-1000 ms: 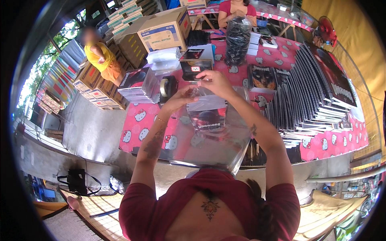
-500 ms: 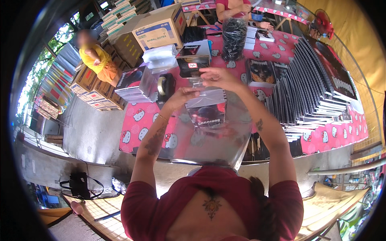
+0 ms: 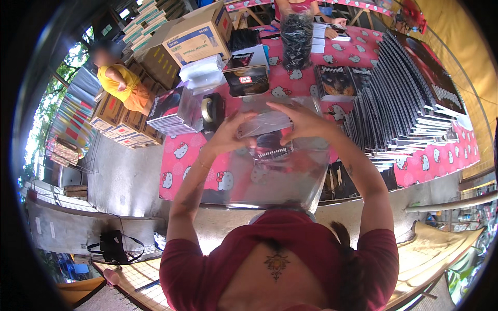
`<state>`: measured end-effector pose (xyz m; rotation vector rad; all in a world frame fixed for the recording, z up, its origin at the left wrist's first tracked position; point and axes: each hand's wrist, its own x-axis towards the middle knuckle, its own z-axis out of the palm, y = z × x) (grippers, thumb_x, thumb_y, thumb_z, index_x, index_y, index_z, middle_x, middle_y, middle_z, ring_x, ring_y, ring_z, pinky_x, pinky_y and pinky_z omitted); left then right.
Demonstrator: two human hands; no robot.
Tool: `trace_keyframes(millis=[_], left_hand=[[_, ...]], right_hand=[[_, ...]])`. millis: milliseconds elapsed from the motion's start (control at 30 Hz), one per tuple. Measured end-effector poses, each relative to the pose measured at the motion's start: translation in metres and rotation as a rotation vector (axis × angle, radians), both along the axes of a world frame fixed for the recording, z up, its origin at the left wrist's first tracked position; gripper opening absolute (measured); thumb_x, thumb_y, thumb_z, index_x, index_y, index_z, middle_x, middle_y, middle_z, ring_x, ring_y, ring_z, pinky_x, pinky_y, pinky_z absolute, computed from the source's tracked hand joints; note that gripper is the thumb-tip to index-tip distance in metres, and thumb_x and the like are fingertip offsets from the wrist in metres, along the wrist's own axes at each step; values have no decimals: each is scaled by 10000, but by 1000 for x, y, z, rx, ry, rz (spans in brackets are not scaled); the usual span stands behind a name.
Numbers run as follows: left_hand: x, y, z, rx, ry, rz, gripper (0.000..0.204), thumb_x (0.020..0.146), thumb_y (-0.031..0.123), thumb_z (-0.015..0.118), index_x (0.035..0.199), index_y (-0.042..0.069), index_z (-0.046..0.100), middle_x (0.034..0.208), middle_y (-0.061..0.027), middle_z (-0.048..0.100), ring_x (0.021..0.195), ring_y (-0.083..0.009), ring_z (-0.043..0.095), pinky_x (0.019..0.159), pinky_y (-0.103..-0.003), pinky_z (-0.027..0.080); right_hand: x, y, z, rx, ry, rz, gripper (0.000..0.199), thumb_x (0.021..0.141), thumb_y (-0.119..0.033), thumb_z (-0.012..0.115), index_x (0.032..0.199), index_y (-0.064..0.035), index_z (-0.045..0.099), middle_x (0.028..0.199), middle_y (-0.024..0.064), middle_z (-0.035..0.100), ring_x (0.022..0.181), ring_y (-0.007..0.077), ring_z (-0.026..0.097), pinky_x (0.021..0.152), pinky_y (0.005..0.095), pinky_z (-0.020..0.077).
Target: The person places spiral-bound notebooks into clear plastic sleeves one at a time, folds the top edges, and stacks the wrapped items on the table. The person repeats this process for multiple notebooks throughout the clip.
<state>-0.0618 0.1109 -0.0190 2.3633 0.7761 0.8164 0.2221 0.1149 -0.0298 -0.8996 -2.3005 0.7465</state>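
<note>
A stack of spiral notebooks (image 3: pixel 274 147) with dark, red-marked covers lies in front of me, partly covered by shiny clear plastic. My left hand (image 3: pixel 232 136) curves round its left side, thumb toward the near cover. My right hand (image 3: pixel 306 123) curves round the right side, fingers over the far end and thumb on the near side. Both hands appear to grip the stack through the plastic. A wide clear plastic sheet (image 3: pixel 244 186) spreads under and before the stack to the table's near edge. Left of my left hand stands a black tape dispenser (image 3: pixel 213 116) with a tape roll.
Notebook stacks stand at left (image 3: pixel 168 111) and far right (image 3: pixel 410 103). A dark box (image 3: pixel 246 81), white plastic packs (image 3: pixel 203 72) and a wrapped black bundle (image 3: pixel 296 44) sit beyond. A carton (image 3: pixel 199 39) stands behind. Two people are nearby, one across the table.
My hands have spread from the far top of the stack to its two sides, fingers now curved round it. The view has shifted slightly.
</note>
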Motion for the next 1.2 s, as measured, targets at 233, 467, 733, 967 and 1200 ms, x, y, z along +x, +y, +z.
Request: trace_keyframes(millis=[233, 467, 733, 967, 1200], left_hand=[[3, -18, -11, 360, 260, 142, 326, 788, 164, 755, 1091, 57, 700, 1169, -149, 651, 1013, -294, 646, 792, -378, 525], [22, 5, 5, 62, 351, 288, 412, 784, 238, 779, 1106, 25, 635, 748, -154, 657, 664, -281, 658, 627, -395, 507], [2, 85, -30, -721, 15, -16, 464, 827, 274, 780, 1135, -20, 595, 902, -69, 675, 802, -143, 621, 688, -271, 477], [16, 91, -51, -952, -466, 287, 314, 862, 223, 678, 1026, -45, 674, 862, -85, 686, 832, -168, 652, 717, -275, 504], [-172, 79, -146, -531, -39, 991, 336, 834, 251, 696, 1061, 4, 694, 882, -65, 702, 696, -173, 621, 666, -368, 507]], right_hand=[[-23, -24, -18, 340, -134, -138, 304, 812, -193, 727, 1076, -64, 648, 1149, 94, 627, 1136, 271, 574, 962, 407, 457], [-36, -4, 13, 234, -264, -206, 337, 768, -246, 768, 1020, -64, 637, 881, 111, 647, 893, 324, 643, 786, 414, 504], [-13, 60, -27, -335, 84, -71, 473, 737, -284, 829, 1098, -29, 661, 1004, 124, 705, 931, 205, 672, 792, 338, 511], [-14, 57, -35, -402, 192, -73, 360, 801, -235, 787, 1063, -14, 679, 933, 91, 715, 881, 150, 664, 787, 301, 505], [-24, 49, -35, -335, 212, -134, 302, 829, -234, 754, 1046, -34, 690, 932, 85, 712, 879, 156, 664, 792, 302, 505]])
